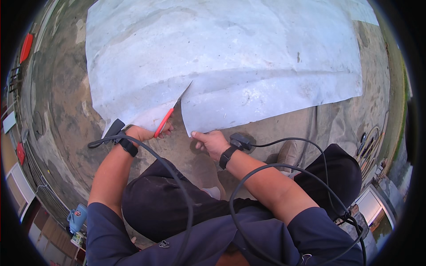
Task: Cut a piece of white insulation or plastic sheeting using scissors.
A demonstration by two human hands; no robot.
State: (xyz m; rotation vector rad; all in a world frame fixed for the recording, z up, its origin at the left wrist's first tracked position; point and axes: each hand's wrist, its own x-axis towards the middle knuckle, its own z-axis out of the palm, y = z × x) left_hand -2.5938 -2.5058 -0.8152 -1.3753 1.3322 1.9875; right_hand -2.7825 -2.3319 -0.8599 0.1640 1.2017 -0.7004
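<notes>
A: Can you see the blade of the red-handled cutter [163, 123]?
B: No, it's hidden under the white sheet [222, 57], whose far edge at twelve o'clock is cropped.

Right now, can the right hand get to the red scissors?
Probably yes. The red scissors are in the left hand, in the slit of the white sheet. The right hand grips the sheet's edge just across the slit, with only bare ground between, but must let go first.
</notes>
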